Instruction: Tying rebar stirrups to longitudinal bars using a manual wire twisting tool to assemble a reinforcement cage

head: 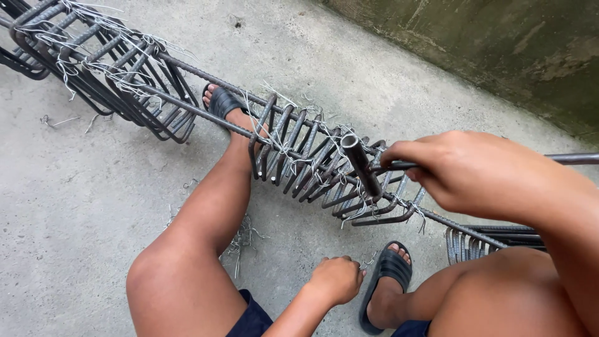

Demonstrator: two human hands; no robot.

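Rebar cage (299, 156) lies on the concrete floor (81, 206), long axis running from the upper left corner of view down toward the lower right. It is built of long ribbed bars with many bent stirrups hung across them, bunched in clusters and bound with thin pale tie wire (284, 146). One cluster sits at the far upper-left end, another at the cage's middle, and a third, loose stack of stirrups (465, 243) lies just under the cage's near right end.

Right hand (474, 171) is over the cage's middle-right stretch, fingers curled tight around the thin shaft of a T-shaped metal tying tool (362, 163). The tool's short dark cross-bar points diagonally, upper end toward the far side, lower end toward the person, and stands right against the stirrups of the middle cluster. A further straight bar (571, 158) sticks out level to the right, beyond the right hand.

Left hand (337, 279) is on the near side of the cage, well below it, loosely fisted close to the floor; whether it grips any wire cannot be told.

The person's left leg passes under the cage, its foot in a dark sandal (223, 101) showing on the far side. The right foot, also in a dark sandal (384, 274), rests on the near side, just beside the left hand. Loose wire scraps (240, 240) litter the floor beneath the cage, beside the left leg. A stained wall (499, 43) stands beyond the cage's right end.
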